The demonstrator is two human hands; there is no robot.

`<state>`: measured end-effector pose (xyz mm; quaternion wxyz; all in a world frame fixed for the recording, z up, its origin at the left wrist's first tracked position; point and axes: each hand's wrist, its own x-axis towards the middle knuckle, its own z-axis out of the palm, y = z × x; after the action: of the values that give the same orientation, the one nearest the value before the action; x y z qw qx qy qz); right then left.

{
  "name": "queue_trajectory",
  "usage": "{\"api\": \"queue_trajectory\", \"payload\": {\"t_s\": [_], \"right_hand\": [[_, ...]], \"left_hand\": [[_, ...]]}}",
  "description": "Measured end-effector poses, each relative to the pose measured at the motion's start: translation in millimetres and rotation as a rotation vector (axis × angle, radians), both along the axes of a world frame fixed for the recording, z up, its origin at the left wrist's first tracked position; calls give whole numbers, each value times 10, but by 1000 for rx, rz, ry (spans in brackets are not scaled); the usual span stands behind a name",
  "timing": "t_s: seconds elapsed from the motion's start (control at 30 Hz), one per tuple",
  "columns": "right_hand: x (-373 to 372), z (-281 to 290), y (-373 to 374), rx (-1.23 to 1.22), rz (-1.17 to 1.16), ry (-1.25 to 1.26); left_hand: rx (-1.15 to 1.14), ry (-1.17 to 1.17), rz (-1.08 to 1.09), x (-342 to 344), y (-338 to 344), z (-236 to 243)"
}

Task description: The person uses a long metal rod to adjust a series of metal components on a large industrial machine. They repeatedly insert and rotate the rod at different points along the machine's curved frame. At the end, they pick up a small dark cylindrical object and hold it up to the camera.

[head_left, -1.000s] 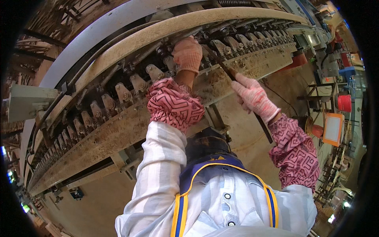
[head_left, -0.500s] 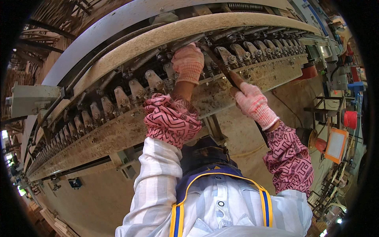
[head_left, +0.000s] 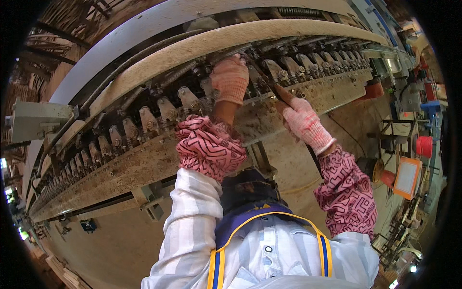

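Observation:
My left hand (head_left: 230, 79), in a whitish-pink knitted glove, reaches in among the metal levers (head_left: 188, 98) of a long, dusty machine. Its fingers are curled, and the tips are hidden below the machine's pale beam (head_left: 173, 43), so what they grip does not show. Gloved the same way, my right hand (head_left: 304, 120) is closed round the brown handle of a long dark hand tool (head_left: 285, 94). The tool slants up and left, its far end among the levers close to my left hand. I cannot make out the tool's exact kind.
A dirt-speckled metal rail (head_left: 308, 98) runs below the levers. A ribbed hose (head_left: 127, 65) follows the beam, near a grey box (head_left: 41, 120) at left. To the right stand an orange-framed panel (head_left: 407, 178), a red spool (head_left: 424, 147) and a dark metal frame (head_left: 397, 127).
My right hand has moved slightly up and left, and the tool in it has shifted with it. My left hand stays at nearly the same place among the levers.

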<state>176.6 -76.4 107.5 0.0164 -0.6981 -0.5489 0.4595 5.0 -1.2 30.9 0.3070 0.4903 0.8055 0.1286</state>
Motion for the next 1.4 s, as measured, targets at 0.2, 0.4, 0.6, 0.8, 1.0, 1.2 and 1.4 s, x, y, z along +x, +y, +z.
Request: {"api": "queue_trajectory", "payload": {"t_s": [0.2, 0.4, 0.6, 0.8, 1.0, 1.2, 1.4], "right_hand": [[204, -272, -188, 23, -305, 219], [167, -417, -199, 174, 85, 87], [173, -324, -191, 86, -99, 229], [282, -418, -359, 207, -49, 311], [301, -601, -242, 346, 137, -30], [475, -972, -124, 408, 238, -206], [293, -672, -116, 381, 254, -235]], "left_hand": [[145, 212, 19, 0, -2, -305], [63, 109, 16, 8, 77, -220], [-37, 106, 22, 22, 88, -67], [-72, 95, 57, 35, 95, -100], [-66, 12, 29, -15, 69, -7], [-92, 28, 9, 15, 29, 94], [-70, 125, 63, 56, 74, -78]]}}
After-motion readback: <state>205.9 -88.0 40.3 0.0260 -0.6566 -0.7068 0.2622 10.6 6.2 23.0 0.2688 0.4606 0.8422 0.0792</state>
